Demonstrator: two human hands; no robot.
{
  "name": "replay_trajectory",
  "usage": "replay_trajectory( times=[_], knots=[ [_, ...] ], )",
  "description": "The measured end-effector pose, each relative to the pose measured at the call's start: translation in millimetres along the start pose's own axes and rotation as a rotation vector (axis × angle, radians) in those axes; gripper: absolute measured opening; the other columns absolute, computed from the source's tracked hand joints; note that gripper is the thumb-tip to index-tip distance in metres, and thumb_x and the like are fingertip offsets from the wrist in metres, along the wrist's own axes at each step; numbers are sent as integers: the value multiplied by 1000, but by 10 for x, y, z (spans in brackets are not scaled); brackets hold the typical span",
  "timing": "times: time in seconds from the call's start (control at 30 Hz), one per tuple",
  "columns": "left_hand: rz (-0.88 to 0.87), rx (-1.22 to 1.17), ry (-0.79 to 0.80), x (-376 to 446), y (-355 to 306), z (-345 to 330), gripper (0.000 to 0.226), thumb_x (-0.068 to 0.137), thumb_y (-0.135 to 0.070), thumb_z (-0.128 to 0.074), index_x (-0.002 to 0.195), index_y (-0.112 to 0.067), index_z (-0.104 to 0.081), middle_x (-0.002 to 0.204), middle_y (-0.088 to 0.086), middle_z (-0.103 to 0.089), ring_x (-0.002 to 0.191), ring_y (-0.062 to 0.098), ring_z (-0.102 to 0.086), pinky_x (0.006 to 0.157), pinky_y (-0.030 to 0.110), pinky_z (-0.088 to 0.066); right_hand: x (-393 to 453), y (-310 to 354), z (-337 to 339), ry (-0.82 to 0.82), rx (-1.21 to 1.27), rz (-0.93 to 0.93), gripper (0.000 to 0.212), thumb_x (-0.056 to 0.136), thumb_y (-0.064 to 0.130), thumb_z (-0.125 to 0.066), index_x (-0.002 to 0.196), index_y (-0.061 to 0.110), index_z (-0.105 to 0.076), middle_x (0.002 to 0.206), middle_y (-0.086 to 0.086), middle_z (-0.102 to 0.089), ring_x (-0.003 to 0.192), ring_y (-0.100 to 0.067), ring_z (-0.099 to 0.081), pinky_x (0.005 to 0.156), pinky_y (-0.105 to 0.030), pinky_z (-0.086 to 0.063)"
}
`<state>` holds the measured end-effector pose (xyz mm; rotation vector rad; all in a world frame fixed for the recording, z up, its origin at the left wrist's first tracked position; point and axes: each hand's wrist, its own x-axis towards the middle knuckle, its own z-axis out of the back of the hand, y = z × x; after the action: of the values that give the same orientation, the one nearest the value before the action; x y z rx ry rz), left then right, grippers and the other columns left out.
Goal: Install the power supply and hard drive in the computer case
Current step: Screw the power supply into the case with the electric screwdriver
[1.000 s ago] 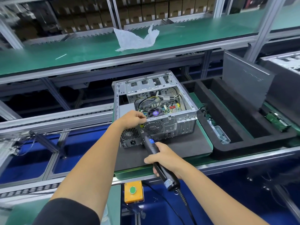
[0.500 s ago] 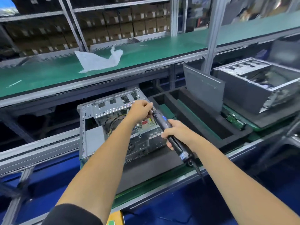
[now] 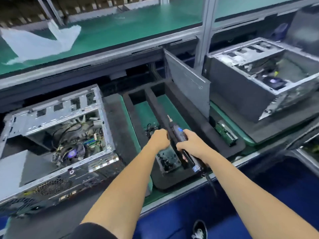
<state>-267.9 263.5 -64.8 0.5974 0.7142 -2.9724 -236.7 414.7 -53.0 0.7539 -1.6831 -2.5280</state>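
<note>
The open computer case [image 3: 57,135] lies at the left, its motherboard and cables showing. My right hand [image 3: 191,144] grips a black electric screwdriver [image 3: 177,133] with a blue light, bit pointing away from me over the black foam tray [image 3: 198,125]. My left hand [image 3: 159,138] is a curled fist just left of the screwdriver's barrel, above the tray; nothing shows in its fingers. Below both hands a small bin [image 3: 168,160] holds dark small parts. A hard drive [image 3: 224,133] with a green board lies in the tray's right slot.
A grey side panel [image 3: 188,83] leans upright behind the tray. A second open case [image 3: 265,78] stands at the right on a dark mat. A white plastic bag [image 3: 39,42] lies on the green upper shelf. The conveyor's metal rail runs along the near edge.
Both hands and the screwdriver have left the back of the case and moved right, over the foam tray. My view has swung right and closer, so the case now sits far left.
</note>
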Motion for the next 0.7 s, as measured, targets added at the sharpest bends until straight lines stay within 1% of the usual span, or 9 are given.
replay_trajectory(
  times=[0.07, 0.13, 0.2, 0.23, 0.3, 0.4, 0.53, 0.6, 0.7],
  knots=[
    [61, 82, 62, 129, 60, -261, 9, 86, 0, -50, 79, -2, -56, 93, 23, -64, 90, 36, -64, 75, 39, -49, 165, -163, 72, 13, -10, -27, 25, 79, 9, -64, 84, 20, -42, 82, -1, -47, 71, -23, -49, 73, -36, -42],
    [110, 172, 95, 257, 107, -456, 13, 88, 3, -49, 78, -3, -57, 98, 23, -63, 96, 36, -62, 86, 43, -48, 285, -282, 88, 21, -3, -43, 23, 77, 10, -63, 84, 15, -42, 80, -4, -46, 70, -22, -47, 69, -35, -40],
    [148, 236, 95, 383, 106, -566, 17, 89, 5, -47, 92, -4, -61, 109, 21, -60, 105, 34, -59, 92, 44, -44, 391, -355, 80, 33, -5, -51, 22, 76, 11, -64, 85, 12, -44, 78, -3, -48, 69, -21, -47, 68, -35, -40],
    [166, 251, 82, 446, 86, -603, 20, 90, 4, -46, 101, -4, -61, 112, 19, -59, 108, 34, -59, 91, 43, -45, 440, -375, 79, 39, -9, -58, 21, 75, 11, -65, 87, 11, -47, 78, -3, -50, 70, -21, -49, 67, -35, -41],
    [188, 233, 59, 565, 57, -673, 24, 89, 1, -47, 108, -3, -61, 112, 17, -61, 105, 34, -61, 86, 42, -48, 532, -395, 74, 52, -10, -68, 25, 74, 12, -65, 95, 10, -50, 82, -4, -54, 70, -21, -52, 66, -35, -45],
    [232, 130, 51, 673, 50, -768, 23, 85, -1, -50, 102, -7, -64, 101, 14, -68, 93, 33, -65, 79, 39, -52, 624, -432, 67, 68, 17, -94, 31, 72, 11, -65, 100, 10, -51, 85, -6, -56, 68, -23, -55, 66, -37, -52],
    [260, 78, 11, 731, 56, -817, 15, 82, -4, -51, 89, -10, -63, 92, 12, -69, 85, 31, -66, 71, 35, -50, 722, -466, 69, 86, -1, -108, 31, 71, 10, -65, 98, 13, -51, 86, -5, -57, 67, -21, -55, 63, -34, -50],
    [255, 103, -13, 721, 53, -853, 15, 83, -7, -51, 91, -10, -64, 93, 10, -69, 87, 30, -66, 73, 34, -51, 769, -463, 66, 86, -16, -105, 29, 72, 12, -67, 96, 17, -51, 86, -3, -57, 68, -19, -54, 60, -29, -47],
    [251, 170, -40, 683, 80, -957, 24, 85, -3, -48, 99, -13, -65, 97, 8, -69, 91, 27, -67, 76, 34, -51, 807, -448, 49, 86, -24, -104, 30, 73, 12, -67, 97, 18, -50, 88, -3, -57, 68, -18, -54, 61, -30, -48]
  ],
)
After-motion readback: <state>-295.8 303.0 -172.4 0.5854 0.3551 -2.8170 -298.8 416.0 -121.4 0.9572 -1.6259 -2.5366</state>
